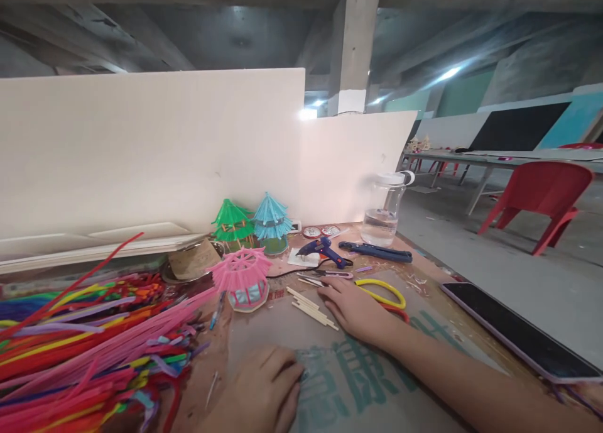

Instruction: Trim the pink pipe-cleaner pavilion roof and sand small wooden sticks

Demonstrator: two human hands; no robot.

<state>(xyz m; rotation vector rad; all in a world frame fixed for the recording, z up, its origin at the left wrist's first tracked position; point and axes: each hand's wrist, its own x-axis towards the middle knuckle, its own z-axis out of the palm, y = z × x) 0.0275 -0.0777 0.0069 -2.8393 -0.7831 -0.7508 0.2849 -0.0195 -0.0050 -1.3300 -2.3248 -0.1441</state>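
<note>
My right hand (351,307) lies palm down with its fingers stretched out, the fingertips at thin pointed sticks and a pair of small snips (332,274). Just left of it is a small row of wooden sticks (311,308). My left hand (268,383) rests lower on the mat (264,329) with curled fingers; whatever is inside them is hidden. Beyond it stands a pink-roofed model pavilion (242,279). Yellow-handled scissors (384,290) lie partly behind my right hand.
Colourful pipe cleaners (94,339) cover the left side. Green (232,222) and blue (272,222) pavilions stand at the back, near a glue gun (325,251), blue-handled pliers (374,252) and a water bottle (381,213). A phone (513,326) lies at the right edge.
</note>
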